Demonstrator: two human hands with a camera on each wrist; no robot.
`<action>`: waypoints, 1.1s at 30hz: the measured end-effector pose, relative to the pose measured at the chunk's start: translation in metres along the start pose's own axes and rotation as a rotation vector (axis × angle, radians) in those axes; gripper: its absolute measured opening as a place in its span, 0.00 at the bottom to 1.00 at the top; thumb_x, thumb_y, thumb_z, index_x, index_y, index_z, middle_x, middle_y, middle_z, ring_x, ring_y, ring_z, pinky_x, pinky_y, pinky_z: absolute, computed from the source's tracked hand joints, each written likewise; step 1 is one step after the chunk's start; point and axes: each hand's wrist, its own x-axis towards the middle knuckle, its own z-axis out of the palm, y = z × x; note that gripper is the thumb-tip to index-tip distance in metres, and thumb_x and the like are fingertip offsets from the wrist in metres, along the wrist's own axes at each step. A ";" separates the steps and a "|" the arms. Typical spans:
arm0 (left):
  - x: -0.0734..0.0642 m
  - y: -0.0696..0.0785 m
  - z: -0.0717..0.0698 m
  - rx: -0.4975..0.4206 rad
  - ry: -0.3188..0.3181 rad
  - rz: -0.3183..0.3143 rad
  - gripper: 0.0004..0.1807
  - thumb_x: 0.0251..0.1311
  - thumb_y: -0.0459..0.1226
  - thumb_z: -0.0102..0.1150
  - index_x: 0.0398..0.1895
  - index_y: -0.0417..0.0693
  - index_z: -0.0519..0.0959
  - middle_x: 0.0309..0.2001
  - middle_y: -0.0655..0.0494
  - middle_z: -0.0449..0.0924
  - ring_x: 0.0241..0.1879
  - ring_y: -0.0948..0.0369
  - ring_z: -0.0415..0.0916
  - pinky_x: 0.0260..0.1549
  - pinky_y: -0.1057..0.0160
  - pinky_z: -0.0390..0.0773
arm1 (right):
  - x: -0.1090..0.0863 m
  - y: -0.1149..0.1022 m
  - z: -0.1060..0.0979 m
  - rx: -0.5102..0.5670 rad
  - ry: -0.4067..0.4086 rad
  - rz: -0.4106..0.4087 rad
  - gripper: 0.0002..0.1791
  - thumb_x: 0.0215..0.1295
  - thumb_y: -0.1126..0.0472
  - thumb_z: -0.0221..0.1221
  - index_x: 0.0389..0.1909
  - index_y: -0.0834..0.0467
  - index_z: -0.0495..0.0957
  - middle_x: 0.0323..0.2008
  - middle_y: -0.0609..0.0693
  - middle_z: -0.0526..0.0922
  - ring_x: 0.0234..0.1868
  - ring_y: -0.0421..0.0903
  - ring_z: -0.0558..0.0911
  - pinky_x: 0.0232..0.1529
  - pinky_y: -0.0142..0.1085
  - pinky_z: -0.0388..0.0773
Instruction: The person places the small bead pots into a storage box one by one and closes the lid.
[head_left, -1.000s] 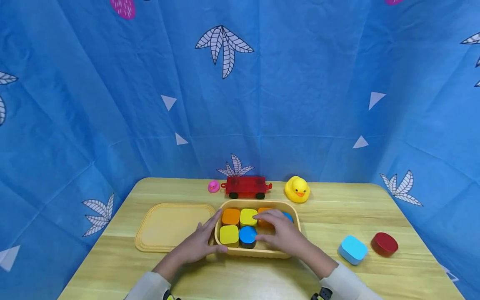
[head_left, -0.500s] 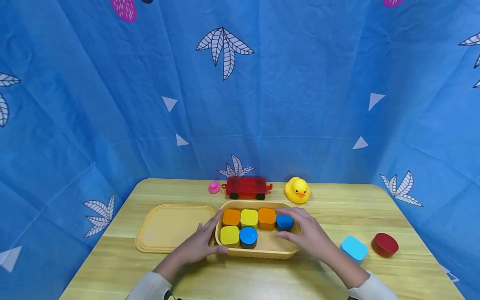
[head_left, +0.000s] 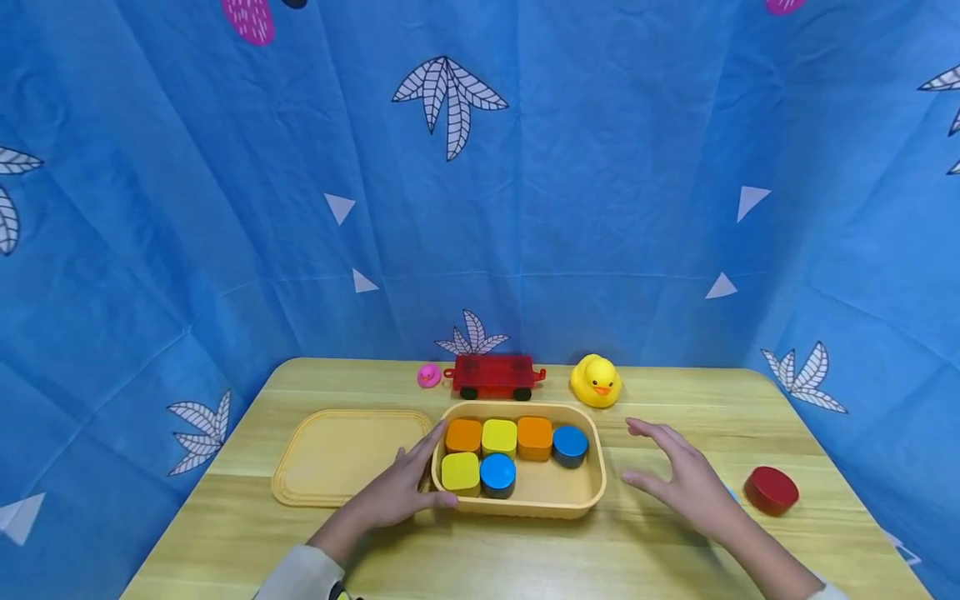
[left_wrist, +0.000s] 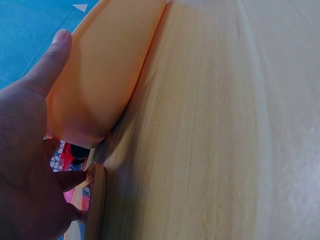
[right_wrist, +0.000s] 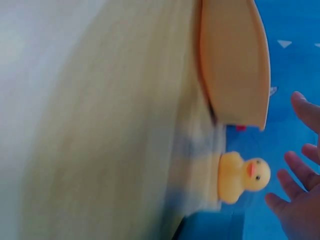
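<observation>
Head view: left hand (head_left: 401, 492) rested against the left end of the cream box (head_left: 551, 485), fingers extended, thumb at its near-left corner, contact without a clench. Right hand (head_left: 686, 483) hovered off the box's right end, thumb and fingers spread apart. Box sat about midway between the left and right edges of the table (head_left: 510, 558). Contents showed from the head only: far row, left to right, orange block (head_left: 463, 436), yellow block (head_left: 499, 436), second orange block (head_left: 535, 435), blue cylinder (head_left: 570, 444); near row, second yellow block (head_left: 461, 472) in the near-left corner, second blue cylinder (head_left: 498, 472) beside it. Lid (head_left: 352, 458) lay flat left of the box. Pink duck (head_left: 429, 376), red wagon (head_left: 493, 373) and yellow duck (head_left: 596, 381) lined the table's far edge. Dark red cylinder (head_left: 771, 490) sat toward the right edge; light blue piece (head_left: 732, 495) (a sliver only) peeked from behind the right hand. Left wrist view added the box's outer long wall and the lid's edge by the fingertips, touch unclear. Right wrist view, partly blurred, gave the outer wall, yellow duck and a red bit past the box.
</observation>
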 end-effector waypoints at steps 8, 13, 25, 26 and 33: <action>0.000 0.000 0.000 -0.010 -0.003 0.003 0.59 0.63 0.59 0.67 0.85 0.65 0.36 0.84 0.55 0.40 0.80 0.42 0.50 0.74 0.30 0.30 | -0.016 0.017 -0.016 -0.057 -0.017 0.077 0.42 0.62 0.49 0.73 0.74 0.58 0.68 0.64 0.61 0.77 0.66 0.67 0.74 0.57 0.69 0.72; 0.000 0.000 0.000 -0.006 0.000 -0.001 0.59 0.62 0.58 0.67 0.85 0.65 0.37 0.84 0.56 0.39 0.80 0.43 0.50 0.74 0.31 0.30 | -0.024 0.026 -0.020 -0.075 -0.032 0.118 0.42 0.62 0.49 0.73 0.73 0.59 0.68 0.63 0.62 0.77 0.65 0.67 0.74 0.58 0.69 0.72; 0.003 -0.003 -0.002 -0.001 -0.006 0.009 0.60 0.62 0.59 0.67 0.85 0.66 0.36 0.84 0.61 0.37 0.80 0.45 0.49 0.74 0.31 0.30 | -0.034 0.038 -0.021 -0.165 -0.078 0.131 0.46 0.57 0.52 0.76 0.73 0.60 0.67 0.62 0.65 0.75 0.61 0.68 0.75 0.54 0.69 0.76; 0.003 -0.002 -0.002 -0.003 -0.004 0.008 0.60 0.62 0.59 0.67 0.85 0.66 0.36 0.84 0.61 0.38 0.80 0.45 0.50 0.74 0.31 0.30 | -0.035 0.039 -0.021 -0.178 -0.080 0.131 0.46 0.56 0.52 0.77 0.73 0.61 0.67 0.62 0.66 0.75 0.61 0.69 0.75 0.54 0.68 0.76; 0.002 -0.001 -0.002 -0.006 -0.002 -0.001 0.61 0.60 0.61 0.67 0.85 0.68 0.36 0.84 0.61 0.38 0.80 0.45 0.49 0.75 0.32 0.30 | -0.040 0.046 -0.024 -0.211 -0.168 0.246 0.53 0.54 0.51 0.77 0.76 0.63 0.61 0.64 0.71 0.71 0.61 0.72 0.73 0.53 0.69 0.77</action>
